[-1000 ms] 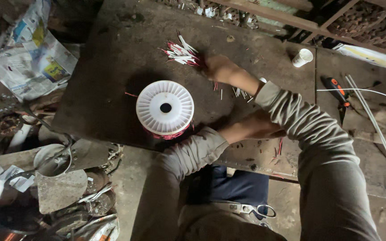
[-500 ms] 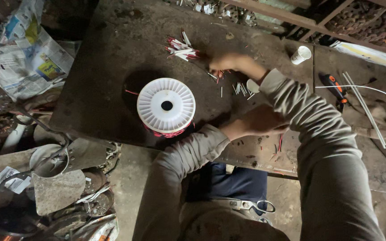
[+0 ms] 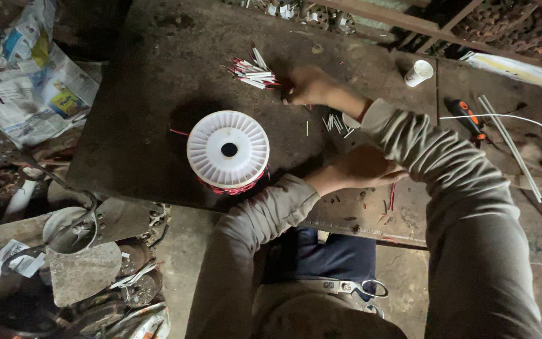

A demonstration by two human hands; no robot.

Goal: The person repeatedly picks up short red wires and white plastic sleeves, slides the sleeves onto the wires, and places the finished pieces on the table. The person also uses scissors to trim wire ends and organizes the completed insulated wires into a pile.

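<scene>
My right hand (image 3: 308, 86) reaches across a dark metal table (image 3: 145, 125), fingers curled down beside a pile of red and white wire pieces (image 3: 252, 71). Whether it grips one is hidden. My left hand (image 3: 359, 168) rests on the table near its front edge, partly covered by my right sleeve. A white plastic spool (image 3: 228, 149) wound with red wire stands left of my left hand. Several short white cut pieces (image 3: 335, 122) lie scattered between my two hands.
A white paper cup (image 3: 419, 72), an orange-handled tool (image 3: 468, 119) and long white tubes (image 3: 510, 147) lie at the right. Scissors (image 3: 359, 287) sit on my lap. Newspaper (image 3: 26, 88) and metal scrap (image 3: 76, 251) cover the floor at the left.
My right hand drew a little to the right, then came back left beside the red and white pile. My left hand and the spool stayed put.
</scene>
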